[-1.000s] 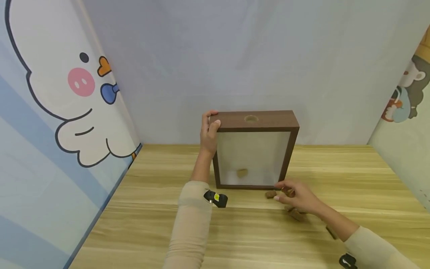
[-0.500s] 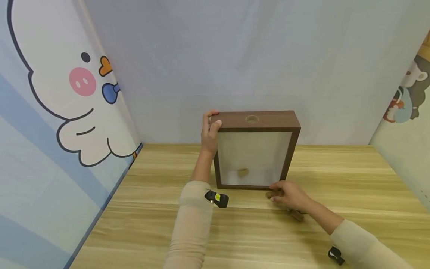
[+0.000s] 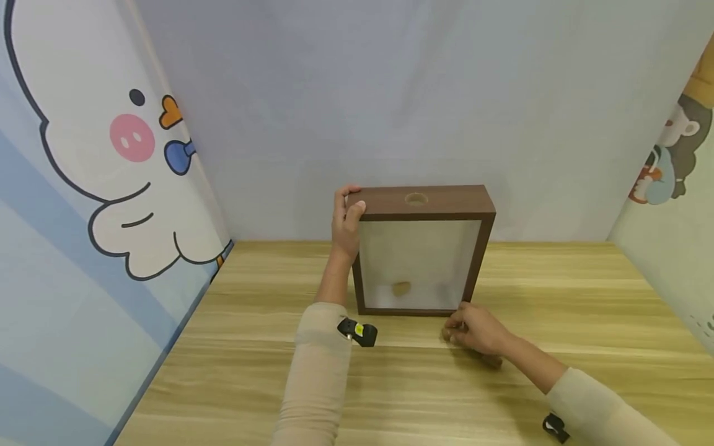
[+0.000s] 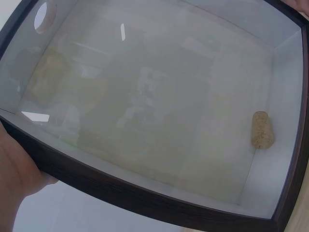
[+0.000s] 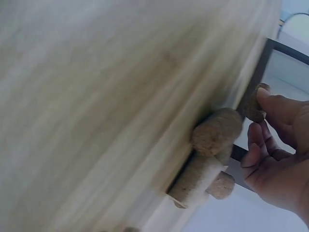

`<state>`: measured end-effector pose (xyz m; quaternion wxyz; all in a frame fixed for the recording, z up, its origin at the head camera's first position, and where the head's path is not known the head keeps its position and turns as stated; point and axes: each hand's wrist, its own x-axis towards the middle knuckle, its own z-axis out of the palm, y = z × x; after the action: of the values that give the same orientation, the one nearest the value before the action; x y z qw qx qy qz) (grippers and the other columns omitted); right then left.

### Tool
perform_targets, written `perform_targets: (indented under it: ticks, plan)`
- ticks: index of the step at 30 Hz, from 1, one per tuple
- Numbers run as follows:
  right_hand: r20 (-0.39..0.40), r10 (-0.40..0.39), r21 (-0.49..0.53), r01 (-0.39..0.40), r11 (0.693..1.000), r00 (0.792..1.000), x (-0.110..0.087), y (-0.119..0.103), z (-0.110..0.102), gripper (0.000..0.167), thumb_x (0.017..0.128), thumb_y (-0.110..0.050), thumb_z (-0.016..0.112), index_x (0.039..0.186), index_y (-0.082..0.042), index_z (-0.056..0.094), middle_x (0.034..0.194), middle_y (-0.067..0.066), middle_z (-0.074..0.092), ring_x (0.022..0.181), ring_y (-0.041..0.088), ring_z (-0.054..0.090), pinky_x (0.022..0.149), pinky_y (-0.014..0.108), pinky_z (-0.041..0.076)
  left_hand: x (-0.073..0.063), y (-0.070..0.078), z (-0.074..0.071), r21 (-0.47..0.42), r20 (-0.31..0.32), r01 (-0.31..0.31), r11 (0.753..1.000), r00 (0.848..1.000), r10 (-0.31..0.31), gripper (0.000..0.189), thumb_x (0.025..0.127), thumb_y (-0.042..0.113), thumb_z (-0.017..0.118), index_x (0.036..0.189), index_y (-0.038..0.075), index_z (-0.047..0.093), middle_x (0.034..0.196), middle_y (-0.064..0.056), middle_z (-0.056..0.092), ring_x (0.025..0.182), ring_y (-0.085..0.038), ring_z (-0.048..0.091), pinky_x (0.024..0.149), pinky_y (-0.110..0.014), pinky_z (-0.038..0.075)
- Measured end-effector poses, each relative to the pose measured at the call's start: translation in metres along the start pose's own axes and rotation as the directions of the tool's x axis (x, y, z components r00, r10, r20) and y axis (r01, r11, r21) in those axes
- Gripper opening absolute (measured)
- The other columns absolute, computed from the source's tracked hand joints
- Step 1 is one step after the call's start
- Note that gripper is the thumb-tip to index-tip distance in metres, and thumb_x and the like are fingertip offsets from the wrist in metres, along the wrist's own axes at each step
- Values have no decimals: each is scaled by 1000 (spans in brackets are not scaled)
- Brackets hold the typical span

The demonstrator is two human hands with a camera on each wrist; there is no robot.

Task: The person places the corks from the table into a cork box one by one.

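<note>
Left hand [image 3: 347,234] gripped the box [image 3: 457,199] at its top left corner; right hand [image 3: 481,328] pinched a cork [image 5: 252,105] near the box's lower right corner. The cork (judged light, slightly yielding, hardly slippery) suited holding round its sides.

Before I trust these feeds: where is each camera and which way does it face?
Head: on the person's head, facing forward and down at the box on the table; left hand, right hand and sleeves show.
Left wrist: on that wrist, facing the box's clear pane and the cork inside; left hand at left edge, likely right hand top right.
Right wrist: on that wrist, facing along the table to loose corks; right hand and held cork show.
Head and left wrist share the cork inside.
</note>
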<state>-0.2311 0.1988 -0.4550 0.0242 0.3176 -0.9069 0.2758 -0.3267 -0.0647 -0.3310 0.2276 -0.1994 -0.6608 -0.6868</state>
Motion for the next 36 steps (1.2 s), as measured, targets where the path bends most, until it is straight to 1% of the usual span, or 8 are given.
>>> perform_targets:
  ticks: [2,4,8,15,17,23,30,36]
  plan:
    - [-6,26,34,-26,999,1000,-1,-3,-2,15,77,-5,72,92,-2,72,82,-2,56,68,10,50,57,25,44,0,1,-1,-2,0,1,1000,1000,-1,47,82,31,42,120,3,43,119,-8,40,97,-16,36,84,-33,28]
    - [-19,47,61,-46,997,999,-3,-7,-5,14,78,-7,72,92,-3,71,82,-3,56,68,10,49,57,25,43,0,1,-1,-8,7,4,1000,1000,-4,46,83,28,42,121,2,43,123,-11,38,99,-17,36,84,-33,27]
    - [-32,80,137,-75,988,996,-4,-17,-9,14,80,-10,71,94,-7,70,84,-5,58,71,11,52,57,26,44,0,1,-2,-13,16,16,1000,1000,-16,45,83,21,41,122,-1,41,118,-12,38,96,-17,35,83,-33,27]
    - [-45,156,338,-131,932,987,-4,-40,-26,20,87,-14,64,105,-5,64,91,-1,61,81,17,54,64,30,44,-1,4,-1,-16,21,28,999,999,-28,45,83,22,40,122,-1,41,121,-12,38,99,-18,34,85,-34,26]
    - [-79,153,378,-112,919,985,-2,-46,-33,23,88,-13,63,108,-3,62,92,1,61,81,18,54,65,29,44,-1,4,-1,-13,16,26,1000,1000,-26,46,83,25,41,122,1,42,124,-11,37,101,-18,34,86,-35,26]
    - [-201,76,444,21,896,977,3,-56,-49,29,90,-4,58,118,3,57,102,12,62,81,20,56,65,29,46,-1,2,-1,-13,-1,10,1000,1000,-10,48,80,32,42,120,3,43,125,-10,38,102,-19,35,87,-36,27]
    - [-333,33,464,133,876,942,5,-67,-75,25,86,2,60,111,4,58,96,12,62,82,15,57,67,27,47,0,0,-3,-16,15,-13,1000,1000,13,48,83,28,42,123,1,42,132,-13,36,104,-18,35,88,-35,27]
    - [-361,56,504,144,852,931,9,-80,-95,23,84,3,64,106,3,58,90,7,62,79,16,59,64,25,48,-1,0,-3,-10,12,-6,1000,1000,7,49,82,30,42,122,2,42,135,-14,35,108,-18,35,90,-37,27]
